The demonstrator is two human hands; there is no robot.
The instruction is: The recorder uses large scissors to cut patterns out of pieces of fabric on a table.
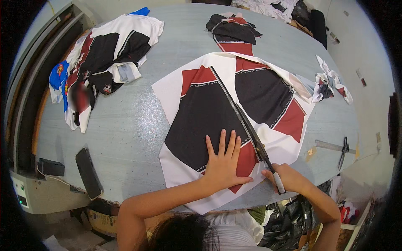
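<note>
The left hand [224, 161] presses flat and open on the printed cloth [201, 113]. The right hand [284, 178] grips a long blade [245, 121]. If the cloth slips, the cut could wander toward the fingers [231, 144].

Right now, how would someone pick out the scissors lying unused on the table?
Start at the grey table and go to its right edge, past the printed fabric panel. The scissors lie across a metal ruler, black-handled, far from both hands.
</note>
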